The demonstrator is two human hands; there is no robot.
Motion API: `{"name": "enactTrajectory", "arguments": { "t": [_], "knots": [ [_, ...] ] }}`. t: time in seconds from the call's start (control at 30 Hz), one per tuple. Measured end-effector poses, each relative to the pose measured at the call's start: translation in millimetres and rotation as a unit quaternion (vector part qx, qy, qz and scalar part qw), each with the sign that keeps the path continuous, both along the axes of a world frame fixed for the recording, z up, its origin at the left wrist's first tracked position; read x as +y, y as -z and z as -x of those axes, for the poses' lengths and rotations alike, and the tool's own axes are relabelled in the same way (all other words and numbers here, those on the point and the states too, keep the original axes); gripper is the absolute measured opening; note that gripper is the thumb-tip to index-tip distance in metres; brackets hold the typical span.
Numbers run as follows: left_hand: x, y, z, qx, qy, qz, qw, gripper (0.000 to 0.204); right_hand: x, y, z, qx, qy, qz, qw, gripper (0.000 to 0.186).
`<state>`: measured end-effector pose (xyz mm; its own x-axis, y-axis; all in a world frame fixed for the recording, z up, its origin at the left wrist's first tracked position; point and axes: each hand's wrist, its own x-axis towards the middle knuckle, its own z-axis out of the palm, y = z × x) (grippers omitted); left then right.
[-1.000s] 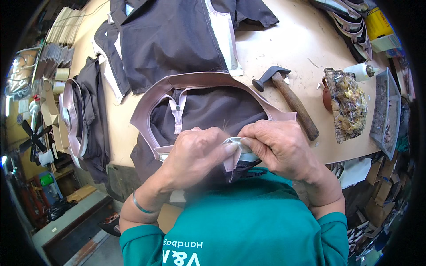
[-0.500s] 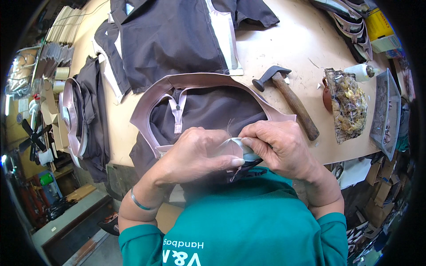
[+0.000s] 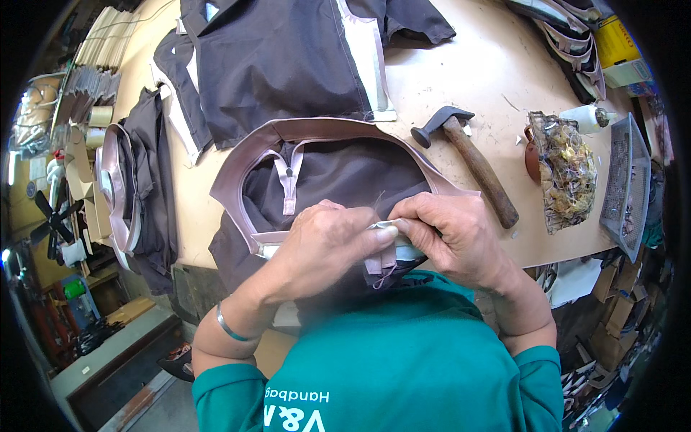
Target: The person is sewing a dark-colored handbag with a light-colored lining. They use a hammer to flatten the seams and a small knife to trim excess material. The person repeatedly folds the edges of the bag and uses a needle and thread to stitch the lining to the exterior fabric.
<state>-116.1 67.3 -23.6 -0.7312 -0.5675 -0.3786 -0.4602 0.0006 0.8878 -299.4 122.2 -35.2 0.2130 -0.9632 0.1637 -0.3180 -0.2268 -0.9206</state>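
Observation:
A dark fabric bag piece (image 3: 353, 173) lies in front of me, its mouth ringed by a pink band (image 3: 324, 129). Inside the mouth, a pale pink forked strap (image 3: 289, 183) with a dark snap hangs against the lining. My left hand (image 3: 332, 234) is closed, its thumb and fingers pinching the near edge of the band. Right beside it, my right hand (image 3: 448, 234) pinches the same edge, the two thumb tips almost meeting. A short pink tab (image 3: 380, 261) with loose thread dangles below the fingers. What lies between the fingertips is mostly hidden.
A hammer (image 3: 479, 173) with a wooden handle rests right of the bag. Beyond it are a glue-crusted block (image 3: 565, 173), a white bottle (image 3: 584, 117) and a mesh basket (image 3: 626, 187). Dark fabric pieces (image 3: 281, 65) lie at the back; another banded piece (image 3: 144, 180) sits left.
My left thumb has moved up and closer to the right thumb, folding the band's edge between them. The pink tab below now shows more.

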Motion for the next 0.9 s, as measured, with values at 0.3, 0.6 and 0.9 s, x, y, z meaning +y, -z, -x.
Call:
{"name": "enactTrajectory", "arguments": {
  "t": [0.3,0.6,0.9],
  "knots": [
    [2,-9,-3,-0.082,0.056,0.103,0.990,0.018,-1,2,4,-0.025,-0.046,-0.034,0.998,0.012],
    [10,-1,-10,0.046,-0.048,0.160,0.985,0.019,-3,4,6,-0.024,-0.061,-0.012,0.998,0.018],
    [5,10,-20,0.181,0.036,0.259,0.948,0.016,4,21,8,0.038,-0.110,0.178,0.977,0.025]
  ]
}}
